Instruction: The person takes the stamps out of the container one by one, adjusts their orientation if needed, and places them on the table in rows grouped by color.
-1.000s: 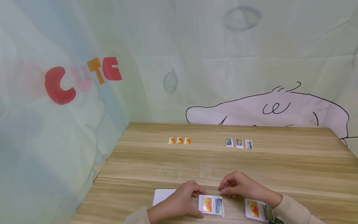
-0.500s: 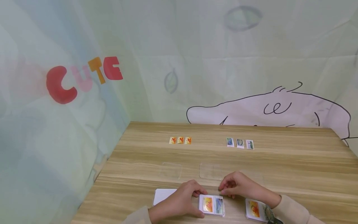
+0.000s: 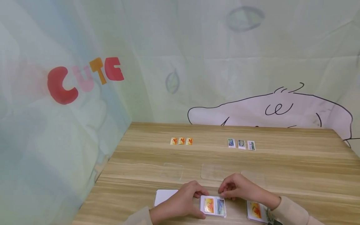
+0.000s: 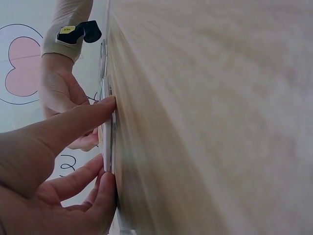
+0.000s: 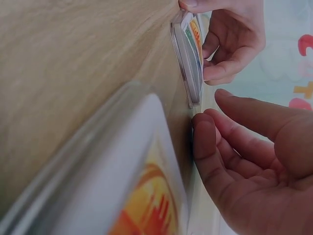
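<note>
In the head view, my left hand pinches the near and far edges of a flat clear-edged case lying on the table. Its white face bears an orange stamp-like picture and a blue-grey one. The left wrist view shows the thumb on one edge of the case and fingertips on the opposite edge. Just beyond the case's far right corner is my right hand, fingers loosely curled. In the right wrist view its thumb and index finger are apart, nothing visible between them.
A similar case lies at right, partly hidden by the right forearm; a white one lies at left. Clear plates lie farther back. Three orange pictures and three bluish ones lie near the back edge.
My right hand has shifted slightly left, closer to the case's far right corner. The left hand and case stay in place.
</note>
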The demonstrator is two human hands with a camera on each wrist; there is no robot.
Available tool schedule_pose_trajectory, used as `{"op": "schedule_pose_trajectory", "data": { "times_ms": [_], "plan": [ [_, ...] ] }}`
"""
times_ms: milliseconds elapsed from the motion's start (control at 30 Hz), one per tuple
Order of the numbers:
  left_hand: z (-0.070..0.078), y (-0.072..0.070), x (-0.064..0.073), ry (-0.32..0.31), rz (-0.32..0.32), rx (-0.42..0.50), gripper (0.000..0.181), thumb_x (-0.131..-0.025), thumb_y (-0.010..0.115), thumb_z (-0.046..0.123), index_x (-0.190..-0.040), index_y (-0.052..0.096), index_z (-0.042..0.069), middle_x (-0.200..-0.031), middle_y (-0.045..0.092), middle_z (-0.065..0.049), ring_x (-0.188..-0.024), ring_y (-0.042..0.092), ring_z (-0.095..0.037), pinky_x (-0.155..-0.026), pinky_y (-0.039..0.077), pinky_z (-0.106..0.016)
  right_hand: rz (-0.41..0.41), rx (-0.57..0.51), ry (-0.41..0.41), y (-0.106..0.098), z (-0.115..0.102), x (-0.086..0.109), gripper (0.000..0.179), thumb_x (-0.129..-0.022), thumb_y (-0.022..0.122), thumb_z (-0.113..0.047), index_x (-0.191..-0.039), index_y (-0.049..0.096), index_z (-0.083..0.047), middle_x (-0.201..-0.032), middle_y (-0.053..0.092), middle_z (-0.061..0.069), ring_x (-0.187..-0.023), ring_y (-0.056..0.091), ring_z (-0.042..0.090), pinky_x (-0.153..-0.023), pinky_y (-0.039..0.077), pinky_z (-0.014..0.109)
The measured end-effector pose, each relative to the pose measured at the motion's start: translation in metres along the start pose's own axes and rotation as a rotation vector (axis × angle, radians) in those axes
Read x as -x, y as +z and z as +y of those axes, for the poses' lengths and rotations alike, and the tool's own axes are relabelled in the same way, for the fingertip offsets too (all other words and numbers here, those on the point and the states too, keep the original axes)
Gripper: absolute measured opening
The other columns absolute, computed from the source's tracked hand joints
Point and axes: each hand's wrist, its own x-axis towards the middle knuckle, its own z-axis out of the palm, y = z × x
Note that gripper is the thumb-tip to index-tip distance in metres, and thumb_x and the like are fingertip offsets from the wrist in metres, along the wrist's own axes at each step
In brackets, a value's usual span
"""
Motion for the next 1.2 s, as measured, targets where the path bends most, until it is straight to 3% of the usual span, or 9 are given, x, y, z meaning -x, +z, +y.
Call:
{"op": "schedule_pose_trajectory", "data": {
  "times_ms": [467,1200],
  "plan": [
    [-0.0005,0.0005,-0.0011,-0.015,-0.009,0.006,0.052,-0.064,0.095,0.014,-0.110,0.071,0.012,-0.100,0.053,0.013,-0.091,0.052,0.002,-0.087,0.049,-0.019,-0.001,0.059,-0.007,0.0042,0.0024,-0.0022,0.012,-0.088,0.075,-0.009,-0.092,0.073,0.002,-0.076,0.065,-0.008,-0.062,0.053,0.000,-0.053,0.048,0.018],
    [-0.0023,0.0014,-0.0019,0.007,-0.004,0.014,0.052,-0.063,0.095,0.014,-0.109,0.072,0.012,-0.099,0.053,0.013,-0.091,0.052,0.002,-0.086,0.049,-0.019,0.009,0.108,-0.019,0.0074,0.0030,-0.0021,0.009,-0.087,0.077,-0.010,-0.091,0.074,-0.002,-0.078,0.062,-0.010,-0.069,0.053,0.001,-0.059,0.047,0.019]
  ]
}}
